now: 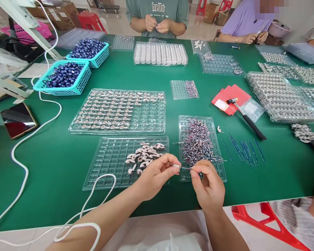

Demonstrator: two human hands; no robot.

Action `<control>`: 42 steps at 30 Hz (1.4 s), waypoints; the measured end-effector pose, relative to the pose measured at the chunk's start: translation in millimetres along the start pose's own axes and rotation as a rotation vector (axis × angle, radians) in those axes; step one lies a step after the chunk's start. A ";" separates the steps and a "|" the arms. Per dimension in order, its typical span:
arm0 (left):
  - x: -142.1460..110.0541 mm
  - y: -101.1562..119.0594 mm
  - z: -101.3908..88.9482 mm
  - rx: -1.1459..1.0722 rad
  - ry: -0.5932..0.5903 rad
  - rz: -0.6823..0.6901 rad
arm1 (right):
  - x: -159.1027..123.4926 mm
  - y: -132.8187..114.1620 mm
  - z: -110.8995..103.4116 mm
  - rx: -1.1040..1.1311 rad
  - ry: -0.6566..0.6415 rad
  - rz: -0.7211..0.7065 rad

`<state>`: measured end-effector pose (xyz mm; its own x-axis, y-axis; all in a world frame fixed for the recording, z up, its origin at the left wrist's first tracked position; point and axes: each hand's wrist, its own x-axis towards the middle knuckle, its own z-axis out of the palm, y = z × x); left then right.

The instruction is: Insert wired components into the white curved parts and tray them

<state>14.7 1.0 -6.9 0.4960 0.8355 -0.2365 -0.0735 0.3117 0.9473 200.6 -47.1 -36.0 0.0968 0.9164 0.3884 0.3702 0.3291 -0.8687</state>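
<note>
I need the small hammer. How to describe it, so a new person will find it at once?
On the green table, look right of the tray heaped with wired parts. The hammer lies slanted there, its head over red packets. Unlike those flat packets and the thin blue strips nearby, it has a thick black handle.

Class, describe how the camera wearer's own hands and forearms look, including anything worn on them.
The left hand and right hand are bare: no gloves, rings or watch show. Both forearms are uncovered, with no sleeves in view. Pale clothing shows between them.
</note>
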 end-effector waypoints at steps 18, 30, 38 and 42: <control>-0.7 -3.4 0.0 0.099 0.040 0.076 | 2.9 -2.8 1.4 -0.112 0.013 -0.038; -1.3 -8.7 -0.7 0.414 0.075 0.244 | 6.2 -3.5 2.9 -0.180 -0.075 -0.091; 0.3 -9.8 -2.7 0.546 0.085 0.336 | 8.1 -2.6 2.5 -0.228 -0.110 -0.112; 0.9 -10.8 -2.4 0.578 0.091 0.349 | 8.1 -1.9 2.4 -0.235 -0.136 -0.124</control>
<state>13.8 -0.5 -17.9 0.4505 0.8859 0.1106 0.2707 -0.2535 0.9287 198.4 -39.7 -31.9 -0.0815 0.8998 0.4287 0.5767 0.3934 -0.7160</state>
